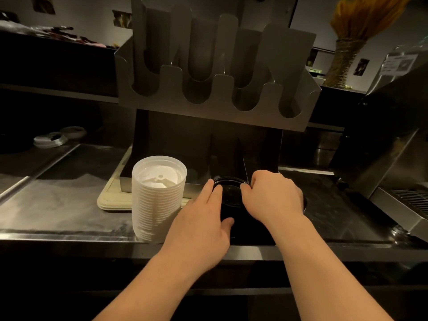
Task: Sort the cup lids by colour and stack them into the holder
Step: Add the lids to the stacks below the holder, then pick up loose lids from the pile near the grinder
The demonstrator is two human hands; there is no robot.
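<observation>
Head view: left hand [203, 218] and right hand [273, 198] seemingly clasp the black lid stack [231, 193] near the tabletop [58, 205] front edge; white lid stack [157, 200] waits, holder [208, 107] empty.

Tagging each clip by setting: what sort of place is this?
Probably a café service counter: a steel worktop, a slotted holder mounted above it, and stacks of white lids and black lids.
</observation>
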